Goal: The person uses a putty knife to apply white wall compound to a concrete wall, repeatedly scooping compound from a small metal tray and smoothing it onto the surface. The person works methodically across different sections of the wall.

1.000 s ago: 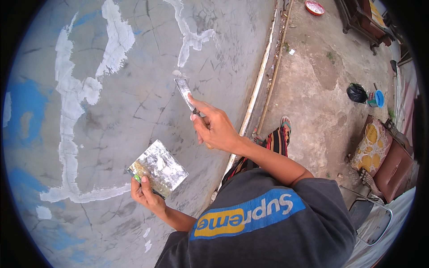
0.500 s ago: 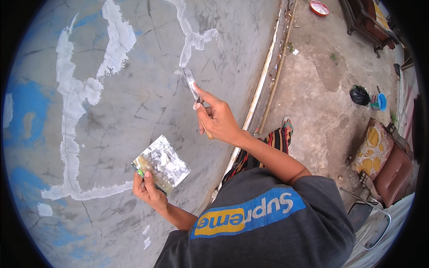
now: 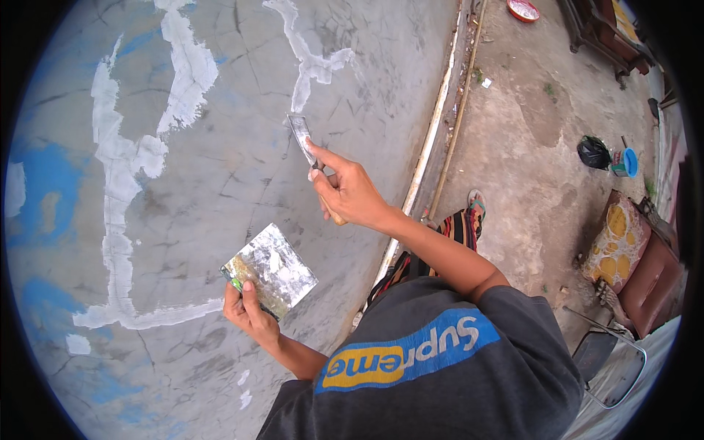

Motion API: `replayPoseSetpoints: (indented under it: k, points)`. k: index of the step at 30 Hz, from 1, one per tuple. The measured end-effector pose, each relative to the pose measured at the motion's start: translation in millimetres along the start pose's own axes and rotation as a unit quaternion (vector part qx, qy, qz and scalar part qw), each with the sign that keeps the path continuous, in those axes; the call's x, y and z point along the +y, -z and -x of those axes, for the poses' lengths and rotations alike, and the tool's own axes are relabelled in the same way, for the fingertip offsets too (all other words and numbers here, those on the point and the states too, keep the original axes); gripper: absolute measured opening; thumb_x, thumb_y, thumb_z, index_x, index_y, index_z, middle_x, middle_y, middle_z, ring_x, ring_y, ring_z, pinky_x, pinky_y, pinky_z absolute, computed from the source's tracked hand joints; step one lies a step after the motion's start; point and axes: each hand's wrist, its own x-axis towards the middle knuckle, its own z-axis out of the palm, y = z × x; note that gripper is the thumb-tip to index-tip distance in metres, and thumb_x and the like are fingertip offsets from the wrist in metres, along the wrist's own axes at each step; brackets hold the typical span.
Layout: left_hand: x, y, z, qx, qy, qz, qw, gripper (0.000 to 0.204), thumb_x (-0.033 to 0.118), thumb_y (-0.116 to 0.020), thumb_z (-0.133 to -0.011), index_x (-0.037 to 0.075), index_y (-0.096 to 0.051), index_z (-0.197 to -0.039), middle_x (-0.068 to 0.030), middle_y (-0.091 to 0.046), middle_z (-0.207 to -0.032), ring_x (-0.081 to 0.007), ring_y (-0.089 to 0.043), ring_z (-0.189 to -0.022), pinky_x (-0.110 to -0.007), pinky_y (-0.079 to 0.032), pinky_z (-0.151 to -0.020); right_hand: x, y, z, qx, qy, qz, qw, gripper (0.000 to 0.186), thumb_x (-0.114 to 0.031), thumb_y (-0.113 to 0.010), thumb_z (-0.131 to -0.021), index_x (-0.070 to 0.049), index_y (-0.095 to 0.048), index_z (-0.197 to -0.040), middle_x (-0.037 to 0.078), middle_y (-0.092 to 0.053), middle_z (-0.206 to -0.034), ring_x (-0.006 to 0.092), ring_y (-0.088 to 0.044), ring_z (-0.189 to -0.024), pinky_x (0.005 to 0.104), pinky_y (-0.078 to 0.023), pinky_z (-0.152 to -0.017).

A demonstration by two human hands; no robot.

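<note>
My right hand [image 3: 350,192] grips a putty knife [image 3: 299,132] by its wooden handle, thumb laid along the blade. The blade's tip is at the lower end of a short white putty streak [image 3: 314,67] on the grey wall [image 3: 220,205]; whether it touches the wall I cannot tell. Lower and to the left, my left hand [image 3: 253,317] holds a flat rectangular board [image 3: 277,265] by its near-left corner. White putty is smeared over the board, with brownish and green marks near my thumb.
Broader putty bands [image 3: 117,220] and blue paint patches [image 3: 55,191] mark the wall at left. Along its base runs a thin pole [image 3: 458,121]. On the ground at right are a red basin [image 3: 523,10], a black bag [image 3: 592,152], a blue bucket [image 3: 625,163] and a cushioned seat [image 3: 645,286].
The putty knife has shifted slightly left and down beside the streak's lower end. My left hand still holds the board in nearly the same pose. The whole view has shifted a little.
</note>
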Motion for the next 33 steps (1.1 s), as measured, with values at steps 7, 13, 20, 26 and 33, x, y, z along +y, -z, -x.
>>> replayPoseSetpoints:
  k: [7,13,20,26,33]
  points:
    - [-5.2,3.5,4.1,0.011,0.019,0.000,1.000,0.017,0.011,-0.055,-0.094,-0.003,-0.060,-0.088,0.0026,-0.051,-0.070,-0.0056,-0.036,-0.065,-0.024,-0.024,-0.058,1.7,-0.4,19.8,-0.014,0.026,0.044,0.999,0.050,-0.004,-0.049,-0.098,-0.005,-0.040,-0.147,0.006,-0.059,-0.081,0.0087,-0.056,-0.052,0.0270,-0.051,-0.047]
    - [-5.5,4.6,3.1,-0.008,-0.002,-0.032,0.999,0.017,0.011,-0.055,-0.095,-0.005,-0.062,-0.093,0.0021,-0.052,-0.072,-0.0058,-0.037,-0.066,-0.024,-0.026,-0.058,47.1,-22.4,-21.1,0.067,0.200,0.104,0.972,0.057,-0.002,-0.050,-0.097,-0.005,-0.034,-0.151,0.010,-0.058,-0.096,0.0076,-0.050,-0.055,0.0259,-0.045,-0.050]
    - [-4.7,0.6,2.4,-0.010,0.027,0.000,1.000,0.018,0.011,-0.054,-0.095,-0.005,-0.062,-0.096,0.0009,-0.055,-0.075,-0.0061,-0.040,-0.068,-0.023,-0.029,-0.060,52.5,-17.5,19.0,-0.047,0.179,0.154,0.971,0.059,0.000,-0.050,-0.096,-0.006,-0.031,-0.152,0.010,-0.058,-0.095,0.0084,-0.047,-0.059,0.0255,-0.043,-0.053]
    - [0.5,1.3,3.6,-0.022,0.016,0.008,1.000,0.019,0.011,-0.054,-0.095,-0.006,-0.063,-0.098,-0.0001,-0.057,-0.078,-0.0061,-0.042,-0.070,-0.022,-0.030,-0.062,-3.8,7.6,1.4,0.006,0.027,0.045,0.999,0.056,-0.003,-0.048,-0.098,-0.008,-0.032,-0.152,0.009,-0.060,-0.098,0.0095,-0.053,-0.059,0.0258,-0.046,-0.056]
    - [1.3,-0.3,6.6,-0.004,0.010,-0.018,1.000,0.019,0.012,-0.055,-0.095,-0.005,-0.062,-0.092,0.0028,-0.051,-0.070,-0.0050,-0.036,-0.065,-0.024,-0.025,-0.057,33.7,-1.3,23.2,-0.042,0.153,0.206,0.966,0.055,0.002,-0.052,-0.093,-0.008,-0.042,-0.146,0.012,-0.060,-0.103,0.0139,-0.056,-0.063,0.0300,-0.046,-0.056]
